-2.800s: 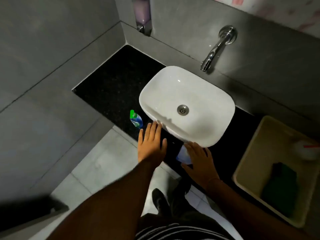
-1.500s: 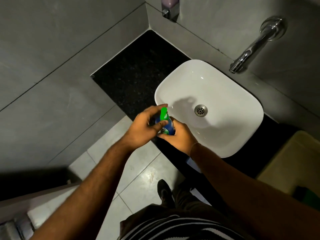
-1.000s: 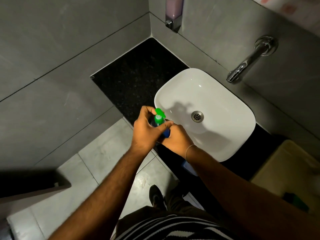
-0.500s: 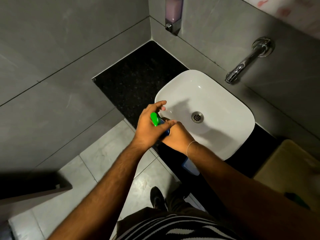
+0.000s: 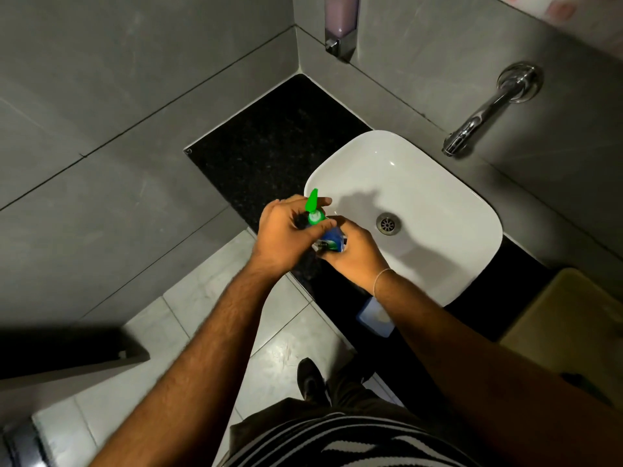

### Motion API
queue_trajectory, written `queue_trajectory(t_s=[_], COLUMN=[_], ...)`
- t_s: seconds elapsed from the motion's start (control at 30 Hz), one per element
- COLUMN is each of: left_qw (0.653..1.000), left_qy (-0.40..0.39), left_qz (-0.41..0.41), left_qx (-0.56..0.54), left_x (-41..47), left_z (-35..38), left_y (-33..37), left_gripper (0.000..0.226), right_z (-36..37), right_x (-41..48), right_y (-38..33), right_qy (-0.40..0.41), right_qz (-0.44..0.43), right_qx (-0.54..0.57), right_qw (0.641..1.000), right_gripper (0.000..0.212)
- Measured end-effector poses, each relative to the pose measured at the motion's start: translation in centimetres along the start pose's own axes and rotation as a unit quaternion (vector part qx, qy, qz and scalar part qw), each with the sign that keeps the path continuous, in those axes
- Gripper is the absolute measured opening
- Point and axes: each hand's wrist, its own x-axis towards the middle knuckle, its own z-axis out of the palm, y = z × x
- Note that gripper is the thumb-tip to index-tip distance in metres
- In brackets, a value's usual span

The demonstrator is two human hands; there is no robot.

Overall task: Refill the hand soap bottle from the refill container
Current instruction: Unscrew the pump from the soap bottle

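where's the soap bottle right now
Head view, centre: the soap bottle is held between the left hand and right hand, at the sink's left rim.

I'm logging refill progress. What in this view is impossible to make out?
- Soap bottle: fill level and label, covered by left hand and right hand.
- Green pump: whether unscrewed, hidden under the left grip.
- Blue item on the counter edge: mostly behind the right forearm.
- Beige bin: cut off by the right edge.
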Motion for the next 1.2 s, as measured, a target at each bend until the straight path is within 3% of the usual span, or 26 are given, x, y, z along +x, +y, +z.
queue_trajectory(t_s=[0.13, 0.2, 0.4, 0.7, 0.87, 1.03, 1.2], left_qw=[0.994, 0.986, 0.935, 0.858, 0.842, 0.780, 0.804], left_qy=[0.108, 0.149, 0.202, 0.258, 0.222, 0.200, 0.162], left_qz=[-0.022, -0.042, -0.086, -0.230, -0.332, -0.459, -0.474], left_qx=[-0.003, -0.059, -0.278, -0.380, -0.363, -0.376, -0.320], left_x=[0.1, 0.3, 0.4, -2.1, -3.2, -2.7, -1.1], left_z=[0.3, 0.3, -1.7, -2.8, 2.2, 7.8, 11.7], left_y=[0.5, 0.7, 1.0, -5.2, -9.4, -12.6, -14.2], left_gripper=[0.027, 0.027, 0.033, 0.009, 0.007, 0.021, 0.026], right_z=[-0.2, -0.4, -1.3, -3.0, -4.4, -3.8, -2.1], right_x=[-0.1, 0.0, 0.5, 1.6, 1.8, 2.1, 2.2], right_y=[0.2, 0.7, 2.1, 3.8, 3.9, 3.5, 2.9], right_qy=[-0.005, 0.007, 0.035, 0.071, 0.069, 0.072, 0.067], right_qz=[-0.022, -0.025, -0.017, -0.009, -0.025, -0.023, -0.018], right_qx=[-0.021, -0.030, 0.002, 0.047, 0.067, 0.067, 0.058], right_qw=[1.000, 0.999, 0.999, 0.996, 0.995, 0.995, 0.996], right_gripper=[0.061, 0.060, 0.063, 0.060, 0.064, 0.055, 0.049])
